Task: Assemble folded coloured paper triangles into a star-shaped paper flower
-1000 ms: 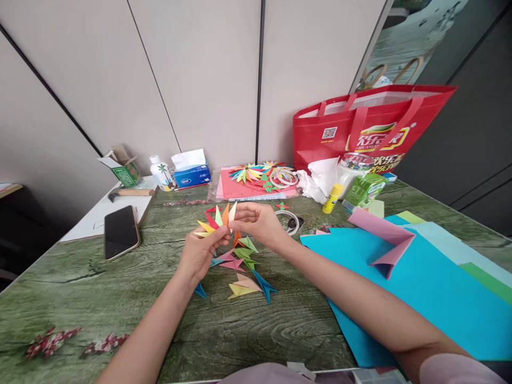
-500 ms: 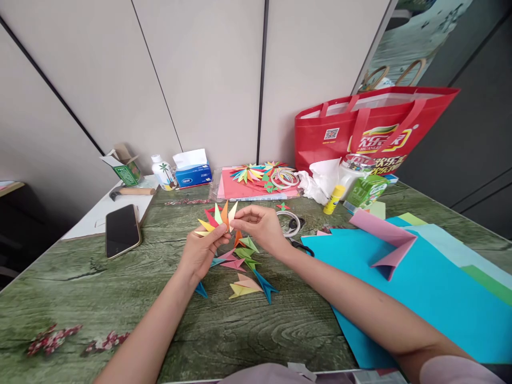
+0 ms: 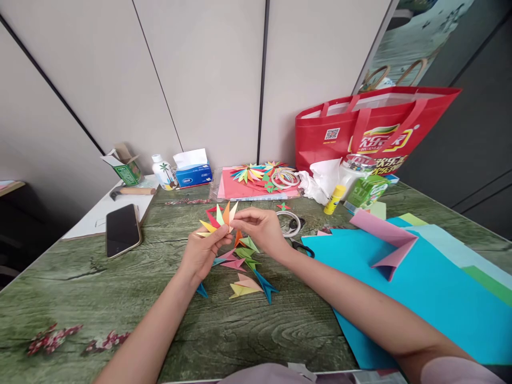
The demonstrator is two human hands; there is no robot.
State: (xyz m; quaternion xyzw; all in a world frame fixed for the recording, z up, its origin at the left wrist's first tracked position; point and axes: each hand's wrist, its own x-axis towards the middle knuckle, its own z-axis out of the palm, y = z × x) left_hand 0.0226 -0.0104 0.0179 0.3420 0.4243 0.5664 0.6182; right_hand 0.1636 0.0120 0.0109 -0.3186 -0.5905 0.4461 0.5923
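Note:
A fan of folded paper points (image 3: 220,215) in yellow, red, pale green, orange and cream is held up above the table. My left hand (image 3: 204,248) grips its base, thumb on the near side. At its right edge, by the cream point, my right hand (image 3: 260,226) pinches the paper with thumb and forefinger. Below the hands lie loose folded pieces: green ones (image 3: 247,255), a pink one (image 3: 234,264), a pale yellow one (image 3: 243,290) and a blue one (image 3: 264,287).
Blue paper sheets (image 3: 384,298) with a folded pink strip (image 3: 388,234) cover the right side. Scissors (image 3: 302,247), a tape roll (image 3: 294,226), a glue stick (image 3: 334,200) and a red bag (image 3: 320,130) stand or lie beyond. A phone (image 3: 122,231) and hammer (image 3: 136,191) are left.
The paper fan and both hands have shifted very slightly; my right fingers sit a little lower at the cream point. The grips look the same.

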